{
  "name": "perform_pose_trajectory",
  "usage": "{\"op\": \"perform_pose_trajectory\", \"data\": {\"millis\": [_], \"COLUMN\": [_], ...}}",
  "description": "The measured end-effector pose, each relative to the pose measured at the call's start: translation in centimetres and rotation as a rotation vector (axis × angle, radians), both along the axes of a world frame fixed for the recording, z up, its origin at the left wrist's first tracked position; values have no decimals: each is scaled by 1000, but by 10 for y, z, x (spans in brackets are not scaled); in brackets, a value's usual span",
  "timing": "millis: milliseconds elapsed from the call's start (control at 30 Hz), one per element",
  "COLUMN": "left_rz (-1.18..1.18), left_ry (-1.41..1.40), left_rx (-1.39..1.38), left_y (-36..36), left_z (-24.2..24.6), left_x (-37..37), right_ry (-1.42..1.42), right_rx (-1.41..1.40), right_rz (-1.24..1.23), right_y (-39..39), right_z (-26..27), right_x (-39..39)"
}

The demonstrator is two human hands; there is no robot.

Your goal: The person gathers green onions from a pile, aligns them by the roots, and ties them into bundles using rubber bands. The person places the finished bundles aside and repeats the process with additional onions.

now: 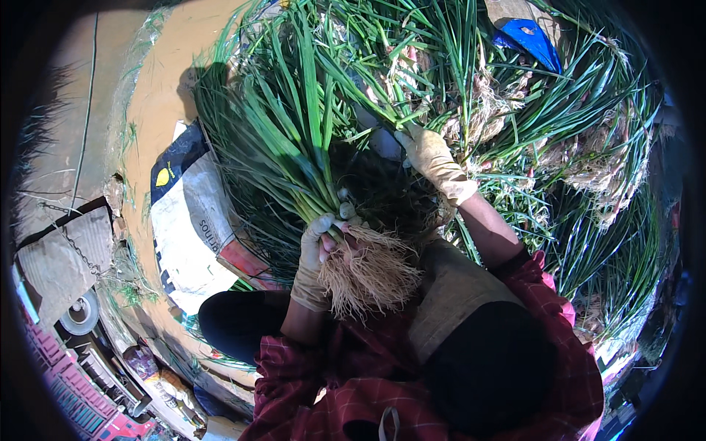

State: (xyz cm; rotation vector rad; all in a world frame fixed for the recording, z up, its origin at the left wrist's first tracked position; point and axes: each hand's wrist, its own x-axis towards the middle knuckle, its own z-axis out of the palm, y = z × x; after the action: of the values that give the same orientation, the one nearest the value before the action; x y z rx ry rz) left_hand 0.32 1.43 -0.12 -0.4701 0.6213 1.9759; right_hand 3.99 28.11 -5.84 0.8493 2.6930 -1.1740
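Observation:
My left hand [310, 264], in a pale glove, grips a bunch of spring onions [314, 182] just above the bulbs. Their long green leaves fan away from me, and a thick tuft of pale roots [369, 270] hangs over my lap. Farther forward and to the right, my right hand [433, 157], gloved too, closes its fingertips on some green onion stalks [380, 105]. Between my hands lies a shaded heap of dark trimmings and roots [369, 176]. Part of a whitish object [385, 144] shows behind the right fingers; I cannot tell what it is.
More spring onions with roots [595, 149] are piled ahead and to my right. A blue plastic piece [532, 44] lies among them. At left, a printed woven sack [190, 220] rests on tan ground [160, 82]. Beyond are a chain [80, 251], a wheel [80, 315] and a red vehicle [77, 380].

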Motion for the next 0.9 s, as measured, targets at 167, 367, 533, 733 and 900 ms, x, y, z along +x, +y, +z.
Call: {"op": "perform_pose_trajectory", "data": {"millis": [167, 367, 533, 733, 900], "left_rz": [67, 107, 58, -132, -129], "left_ry": [-10, 56, 40, 196, 384], "left_rx": [25, 243, 236, -231, -264], "left_y": [5, 4, 0, 14, 24], "left_z": [-9, -7, -12, -17, 2], "left_x": [3, -3, -16, -9, 2], "right_ry": [-30, -19, 331, 36, -618], "right_rx": [-583, -1562, -844, 68, 683], "right_rz": [-180, -316, -609, -970, -706], "right_y": [-30, -34, 131, 186, 147], "right_z": [53, 64, 95, 193, 190], "right_x": [21, 62, 224, 543, 730]}}
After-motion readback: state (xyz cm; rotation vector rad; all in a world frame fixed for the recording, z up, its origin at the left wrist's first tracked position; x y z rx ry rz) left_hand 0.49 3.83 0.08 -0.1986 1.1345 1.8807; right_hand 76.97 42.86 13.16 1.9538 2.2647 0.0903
